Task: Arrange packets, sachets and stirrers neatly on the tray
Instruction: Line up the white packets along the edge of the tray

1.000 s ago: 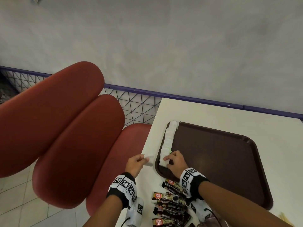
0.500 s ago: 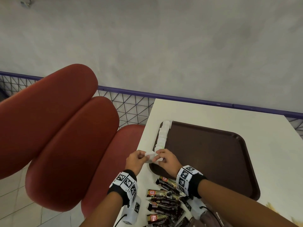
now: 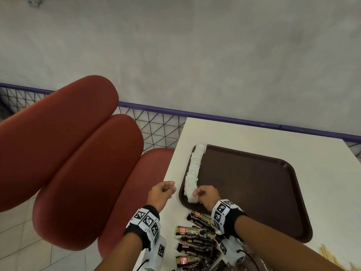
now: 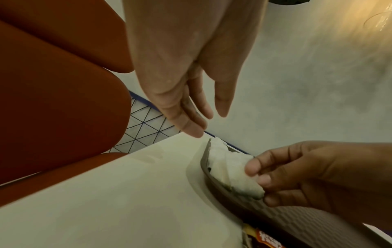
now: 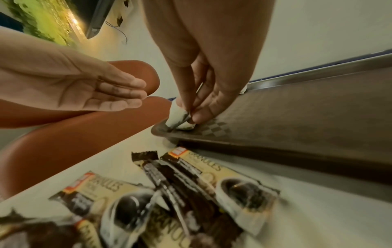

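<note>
Pinching a white sachet point(image 3: 192, 199) over the tray point(image 3: 254, 192), the right hand point(image 3: 207, 196) bends down; left hand point(image 3: 161, 193) relaxed, empty.

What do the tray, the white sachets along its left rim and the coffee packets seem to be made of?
Tray: probably moulded plastic, dark brown, matt, with a chequered floor texture and rolled rim.
White sachets: apparently soft paper, matt and crumpled where the right hand pinches one.
Coffee packets: likely printed plastic or foil film, slightly glossy with crimped ends.
</note>
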The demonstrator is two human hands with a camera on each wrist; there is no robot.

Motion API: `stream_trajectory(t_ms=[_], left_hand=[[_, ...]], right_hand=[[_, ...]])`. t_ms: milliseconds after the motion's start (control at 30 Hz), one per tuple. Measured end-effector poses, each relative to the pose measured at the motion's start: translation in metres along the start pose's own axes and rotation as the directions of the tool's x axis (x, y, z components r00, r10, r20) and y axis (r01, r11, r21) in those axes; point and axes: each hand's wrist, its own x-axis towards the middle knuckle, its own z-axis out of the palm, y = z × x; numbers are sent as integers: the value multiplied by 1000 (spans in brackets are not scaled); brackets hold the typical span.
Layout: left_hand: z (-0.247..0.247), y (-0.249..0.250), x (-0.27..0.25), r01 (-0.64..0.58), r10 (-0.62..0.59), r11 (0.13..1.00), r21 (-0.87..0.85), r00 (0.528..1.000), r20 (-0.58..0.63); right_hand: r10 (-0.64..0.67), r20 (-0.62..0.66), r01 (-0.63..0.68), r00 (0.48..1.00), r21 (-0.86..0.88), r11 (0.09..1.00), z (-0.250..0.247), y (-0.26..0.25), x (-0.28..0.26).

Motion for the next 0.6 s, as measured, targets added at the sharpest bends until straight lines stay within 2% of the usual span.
stream_trajectory(t_ms=[200, 333, 467, 600], left_hand=[[-12, -12, -2, 52, -52, 999, 5, 998, 19], [-14, -20, -5, 71, -72, 997, 36, 996, 53], [-13, -23, -11, 77, -86, 994, 82, 990, 113], [-7, -24, -24, 60, -87, 986, 156, 982, 168]], right_hand=[[40, -28, -42, 999, -60, 997, 16, -5, 6], [-10, 93, 28, 996, -187, 982, 18, -7, 11], [-45, 15, 47, 999, -185, 982, 21, -3, 7], [-140, -53, 131, 989, -148, 980, 9, 3, -4]])
